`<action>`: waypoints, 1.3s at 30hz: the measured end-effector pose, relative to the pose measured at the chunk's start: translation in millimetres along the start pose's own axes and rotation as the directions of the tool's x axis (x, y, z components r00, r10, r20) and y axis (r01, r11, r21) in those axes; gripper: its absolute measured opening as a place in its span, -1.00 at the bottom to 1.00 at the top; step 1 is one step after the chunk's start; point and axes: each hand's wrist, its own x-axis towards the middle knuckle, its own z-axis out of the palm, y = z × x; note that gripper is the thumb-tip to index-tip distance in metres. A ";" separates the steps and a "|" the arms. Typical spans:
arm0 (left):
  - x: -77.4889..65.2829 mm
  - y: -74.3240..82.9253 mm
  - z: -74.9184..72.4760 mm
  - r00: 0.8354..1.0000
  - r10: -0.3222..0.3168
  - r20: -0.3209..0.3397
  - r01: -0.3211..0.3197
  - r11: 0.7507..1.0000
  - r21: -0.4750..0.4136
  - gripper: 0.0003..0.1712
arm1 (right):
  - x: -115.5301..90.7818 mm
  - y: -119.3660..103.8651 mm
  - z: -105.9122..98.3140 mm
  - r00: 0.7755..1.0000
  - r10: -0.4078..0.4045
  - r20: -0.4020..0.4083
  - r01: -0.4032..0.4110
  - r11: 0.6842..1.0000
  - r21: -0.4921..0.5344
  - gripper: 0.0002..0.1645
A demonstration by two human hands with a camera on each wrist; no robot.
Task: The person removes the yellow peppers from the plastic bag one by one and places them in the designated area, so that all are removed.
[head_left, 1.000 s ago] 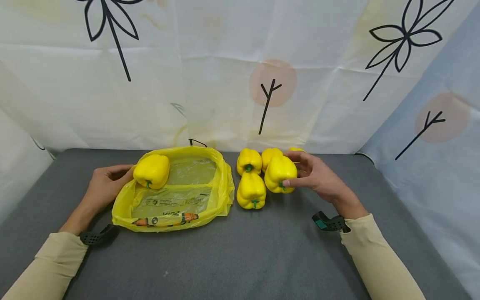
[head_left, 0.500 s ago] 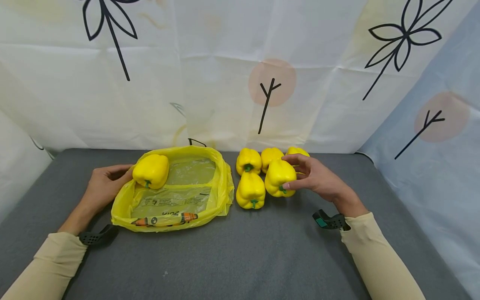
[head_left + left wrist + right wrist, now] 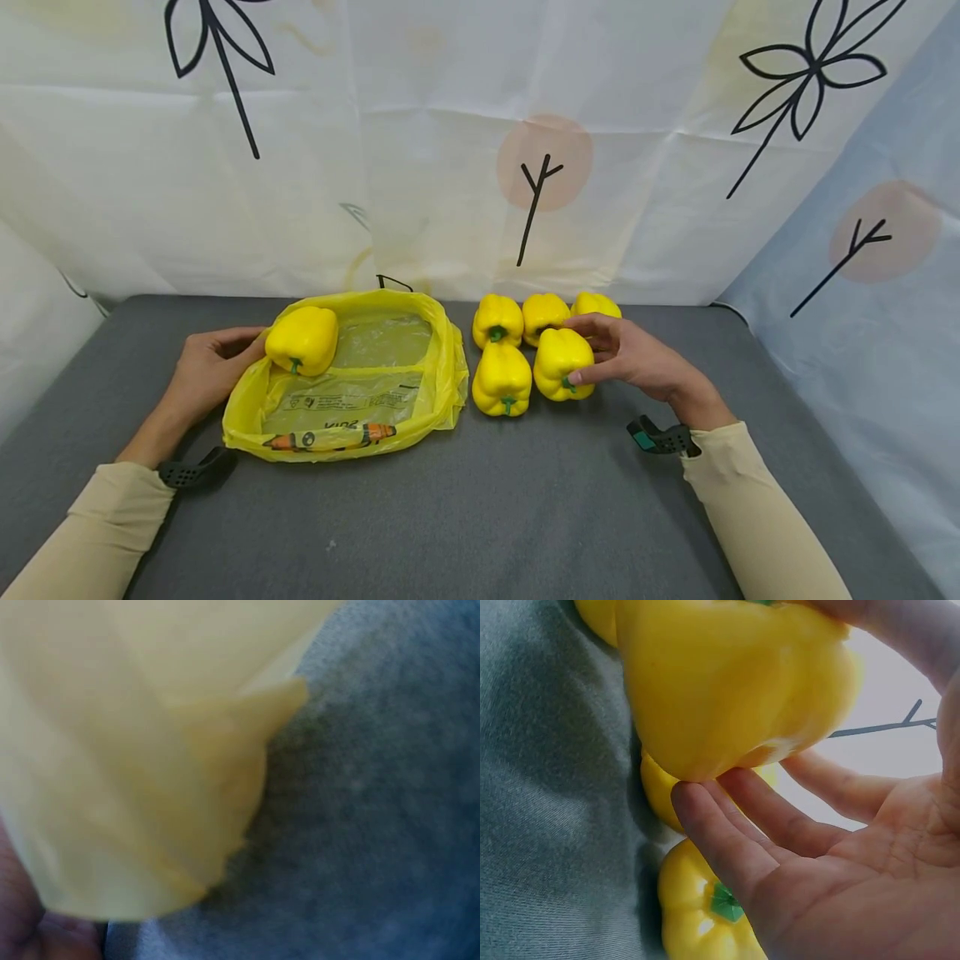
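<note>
My left hand (image 3: 213,371) holds a yellow bell pepper (image 3: 302,342) by its left side, at the left rim of a yellow plastic bag (image 3: 450,383) that lies wide open. The pepper hides its fingertips, so the exact grasp is unclear. My right hand (image 3: 637,354) grips another yellow bell pepper (image 3: 562,364) between thumb and fingers, its green stem toward me. In the right wrist view, the fingertips touch that pepper's (image 3: 735,690) underside. The left wrist view is blurred, with the bag (image 3: 135,787) covering most of the hand (image 3: 52,937).
Beside the right hand's pepper, more yellow bell peppers stand on the grey surface (image 3: 450,517): one in front left (image 3: 502,381), three along the back, among them the back-left pepper (image 3: 498,321) and back-right pepper (image 3: 596,304). A patterned white sheet (image 3: 435,167) hangs behind.
My right hand has lowered its pepper slightly toward me, and the back-right pepper shows more fully. The left hand, its pepper and the bag have stayed still.
</note>
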 end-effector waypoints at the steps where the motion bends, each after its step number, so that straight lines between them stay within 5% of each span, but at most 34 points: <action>1: -0.1 0.1 -0.1 1.000 0.000 0.000 0.000 1.000 0.003 -0.45 | 0.3 0.6 -0.2 1.000 0.002 0.008 -0.002 1.000 0.001 -0.08; 39: 1.0 -2.3 -0.6 1.000 0.006 -0.003 -0.006 1.000 0.006 -0.46 | 9.8 16.1 3.5 0.994 0.038 0.100 -0.039 0.999 0.013 -0.01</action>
